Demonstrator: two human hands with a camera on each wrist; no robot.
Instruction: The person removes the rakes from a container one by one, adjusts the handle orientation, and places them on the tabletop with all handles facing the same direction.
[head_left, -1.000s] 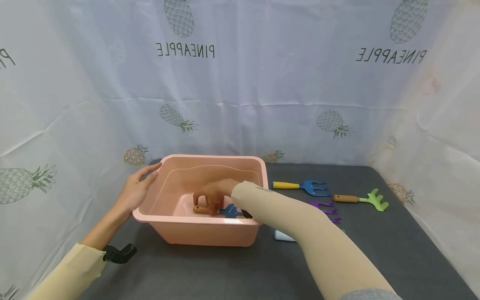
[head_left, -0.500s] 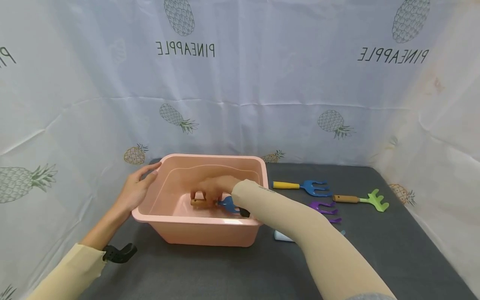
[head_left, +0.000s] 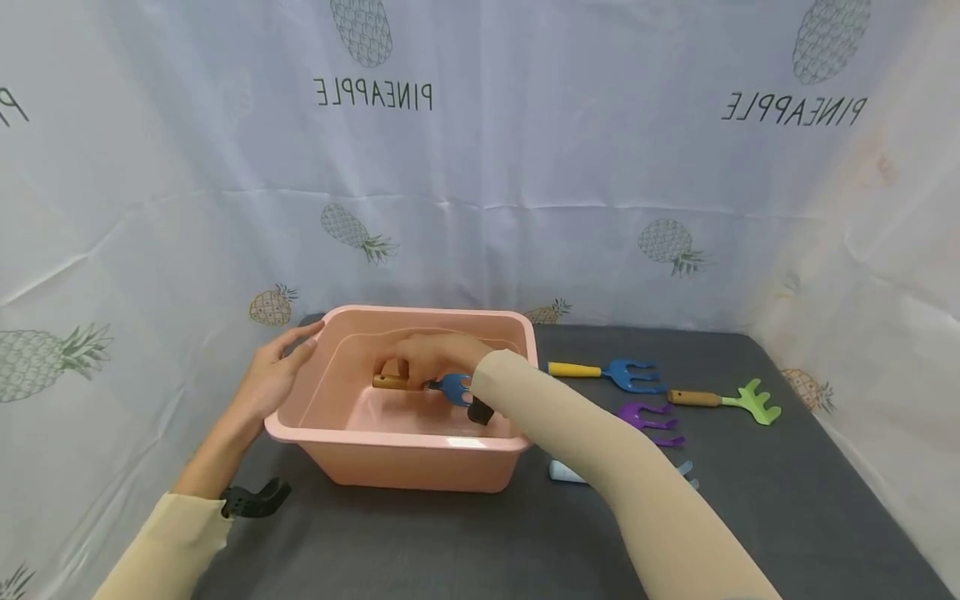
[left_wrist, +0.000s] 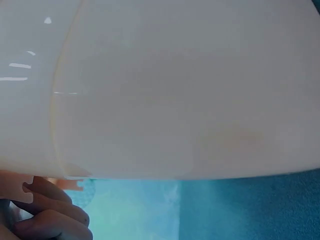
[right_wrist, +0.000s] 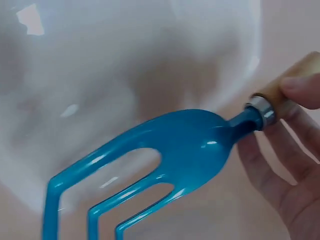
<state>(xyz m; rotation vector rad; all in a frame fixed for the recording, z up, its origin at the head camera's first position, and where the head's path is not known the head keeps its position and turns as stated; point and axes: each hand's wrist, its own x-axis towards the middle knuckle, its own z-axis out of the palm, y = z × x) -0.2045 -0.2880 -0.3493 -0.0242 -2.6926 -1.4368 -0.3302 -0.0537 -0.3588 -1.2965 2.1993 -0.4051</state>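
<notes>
A pink plastic basin (head_left: 412, 462) stands on the grey tabletop. Inside it, my right hand (head_left: 438, 354) grips a blue garden hand fork (head_left: 454, 387) by its wooden handle. The right wrist view shows the fork's bent tines (right_wrist: 190, 142) over the basin's pale inside, with thumb and fingers round the handle behind the metal collar. At the basin's left rim, my left hand (head_left: 273, 379) holds on; its bent fingers (left_wrist: 55, 212) appear beneath the rim in the left wrist view.
Right of the basin lie a blue fork with a yellow handle (head_left: 626, 375), a green rake (head_left: 756, 402), a purple fork (head_left: 636, 413) and a light blue handle (head_left: 566, 472). My right forearm partly covers the last two. A pineapple-print curtain (head_left: 480, 167) hangs behind the table.
My right hand has lifted the blue hand fork from the basin's floor, up and slightly left toward the back wall. The left hand stays at the rim.
</notes>
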